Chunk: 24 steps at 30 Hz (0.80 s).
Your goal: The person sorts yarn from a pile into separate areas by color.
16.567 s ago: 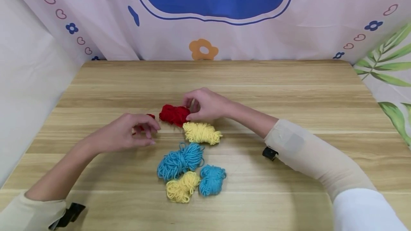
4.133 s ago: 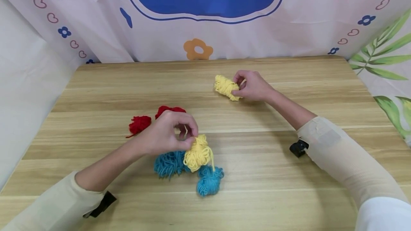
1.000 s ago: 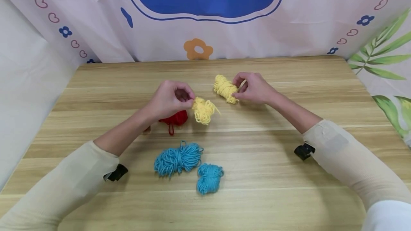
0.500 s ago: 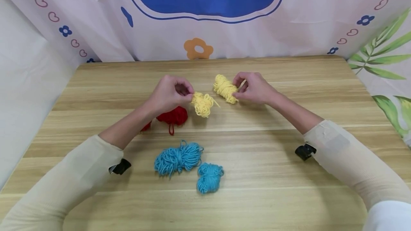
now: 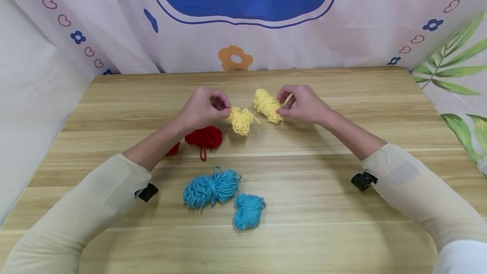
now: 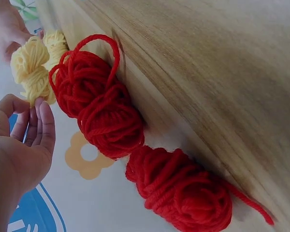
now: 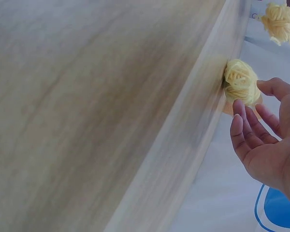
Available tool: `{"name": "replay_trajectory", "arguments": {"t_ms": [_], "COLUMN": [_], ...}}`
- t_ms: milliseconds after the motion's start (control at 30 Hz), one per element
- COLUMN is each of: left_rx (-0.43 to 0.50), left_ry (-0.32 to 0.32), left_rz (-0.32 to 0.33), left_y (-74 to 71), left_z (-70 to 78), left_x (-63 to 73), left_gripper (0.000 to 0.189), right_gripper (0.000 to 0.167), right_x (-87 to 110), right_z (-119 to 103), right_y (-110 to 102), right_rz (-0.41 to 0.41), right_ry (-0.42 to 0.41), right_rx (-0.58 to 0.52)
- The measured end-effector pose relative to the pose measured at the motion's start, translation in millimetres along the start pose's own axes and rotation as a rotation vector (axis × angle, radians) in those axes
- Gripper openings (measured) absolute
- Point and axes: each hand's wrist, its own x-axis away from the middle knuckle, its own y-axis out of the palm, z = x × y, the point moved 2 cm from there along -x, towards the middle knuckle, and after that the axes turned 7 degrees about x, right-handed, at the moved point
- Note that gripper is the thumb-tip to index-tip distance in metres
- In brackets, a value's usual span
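Note:
My left hand [image 5: 203, 107] pinches one end of a small yellow yarn skein [image 5: 241, 121] between thumb and fingertips, a loose strand sticking out. In the head view it appears just above the table, behind and right of the red yarn. A longer yellow yarn skein [image 5: 265, 104] lies slantwise to its right. My right hand [image 5: 302, 104] holds that skein's near right end between thumb and fingers, as the right wrist view also shows at the end of the skein [image 7: 241, 82]. The two yellow skeins are a small gap apart.
Two red yarn skeins lie beneath and beside my left forearm: the looped one [image 6: 96, 101] and another [image 6: 181, 191] with a trailing tail. Nearer me on the wooden table [image 5: 323, 231] are a large blue skein [image 5: 211, 187] and a smaller blue skein [image 5: 248, 211].
My left hand has lifted the small yellow skein from beside the blue ones and carried it away from me, toward the other yellow skein. Over the last second my right hand has barely moved.

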Motion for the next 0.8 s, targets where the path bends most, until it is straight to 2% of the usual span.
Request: {"name": "replay_trajectory", "arguments": {"t_ms": [167,533,800], "left_rx": [-0.034,-0.017,-0.041], "left_ry": [-0.024,-0.039,-0.061], "left_rz": [-0.006,-0.014,-0.018], "left_y": [0.7,4.7,6.9], "left_z": [-0.6,-1.9,-2.7], "left_x": [-5.6,-14.6,-21.9], "left_gripper": [0.003,0.004,0.005], "right_gripper": [0.026,0.024,0.023], "right_x": [1.8,6.9,11.6], "right_z": [-3,-6,-8], "right_y": [-3,-4,-4], "right_rz": [0.010,0.010,0.005], "right_ry": [-0.004,-0.027,-0.054], "right_rx": [0.012,0.020,0.028]}}
